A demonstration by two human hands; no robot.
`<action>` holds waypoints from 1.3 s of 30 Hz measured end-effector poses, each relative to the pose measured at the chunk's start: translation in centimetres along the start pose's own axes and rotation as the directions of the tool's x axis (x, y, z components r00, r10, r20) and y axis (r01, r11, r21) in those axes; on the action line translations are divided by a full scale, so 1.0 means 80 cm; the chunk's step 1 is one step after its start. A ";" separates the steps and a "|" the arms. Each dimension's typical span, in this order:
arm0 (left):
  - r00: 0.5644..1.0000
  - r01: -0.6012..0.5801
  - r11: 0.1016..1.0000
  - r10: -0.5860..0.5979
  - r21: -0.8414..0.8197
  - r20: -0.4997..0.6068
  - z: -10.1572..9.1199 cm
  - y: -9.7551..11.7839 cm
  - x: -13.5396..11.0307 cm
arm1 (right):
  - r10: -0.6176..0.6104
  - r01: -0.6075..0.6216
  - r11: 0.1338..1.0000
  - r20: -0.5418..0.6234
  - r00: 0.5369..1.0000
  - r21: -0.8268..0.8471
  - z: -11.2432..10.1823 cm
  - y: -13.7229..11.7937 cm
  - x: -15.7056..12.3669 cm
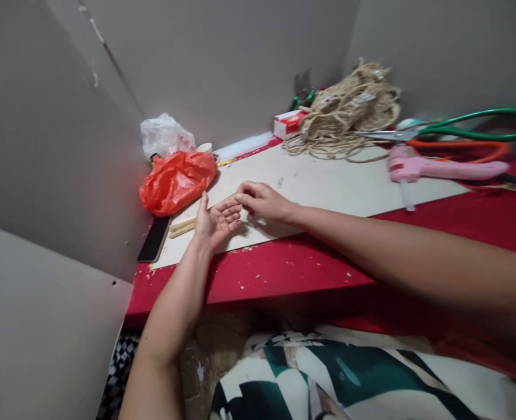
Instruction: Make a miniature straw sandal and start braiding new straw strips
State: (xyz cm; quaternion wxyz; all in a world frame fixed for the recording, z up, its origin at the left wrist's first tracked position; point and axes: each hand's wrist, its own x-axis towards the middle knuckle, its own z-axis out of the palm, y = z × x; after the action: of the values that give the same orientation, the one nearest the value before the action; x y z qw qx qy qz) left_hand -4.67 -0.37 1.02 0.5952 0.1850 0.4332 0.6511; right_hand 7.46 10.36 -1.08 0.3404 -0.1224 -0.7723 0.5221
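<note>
Left hand (216,221): open, palm up, fingers loosely curled, its back resting on the pale board (327,181). It grips nothing. A small bundle of wooden sticks (182,226) lies on the board just beside the heel of this hand, running out to the left.

Right hand (262,201): fingers drawn together in a pinch, meeting the fingertips of the left hand. The pinch appears to close on the end of one pale stick; the contact is small and partly hidden, so the grip is judged, not confirmed.

Progress, as judged: work is at an early stage. The sticks look loose and unjoined, with no glue or binding visible on them. The pink glue gun (441,169) lies on its side at the right, well apart from both hands. The coil of rope (345,114) sits in a heap at the back, with no piece laid near the sticks. The green-handled scissors (459,127) rest beside the coil, out of reach of either hand.

Surroundings: the board lies on a red counter (284,268) flecked with pale crumbs. A dark phone (154,239) lies at the board's left edge, near the sticks. Behind it sit an orange bag (176,181) and a white bag (165,135). Clear glue sticks (242,146) and a red box (288,123) lie along the back wall
</note>
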 end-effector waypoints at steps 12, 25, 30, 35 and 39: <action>0.994 -0.069 0.996 0.064 -0.060 -0.090 0.004 -0.011 0.010 | -0.207 0.197 0.977 -0.130 0.970 -0.087 0.008 0.002 -0.015; 0.973 -0.169 0.985 0.161 -0.033 -0.167 0.000 -0.006 0.021 | -0.315 0.253 0.929 -0.221 0.923 -0.269 0.009 0.001 -0.020; 0.949 -0.205 0.978 0.209 0.043 -0.237 0.014 -0.004 0.021 | -0.238 0.158 0.902 -0.156 0.959 -0.403 -0.004 -0.009 -0.012; 0.962 -0.207 0.969 0.227 0.134 -0.151 0.011 0.005 0.030 | -0.255 0.201 0.890 -0.080 0.964 -0.409 -0.007 -0.010 0.000; 0.967 -0.216 0.952 0.239 0.219 -0.086 0.011 0.005 0.031 | -0.248 0.208 0.900 -0.058 0.967 -0.384 -0.002 -0.011 0.002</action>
State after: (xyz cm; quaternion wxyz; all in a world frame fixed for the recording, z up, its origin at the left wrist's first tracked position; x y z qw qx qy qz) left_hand -4.78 2.27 1.12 0.4686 0.2583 0.5071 0.6757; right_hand 7.62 10.20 -0.16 0.4098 -0.1212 -0.8476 0.3145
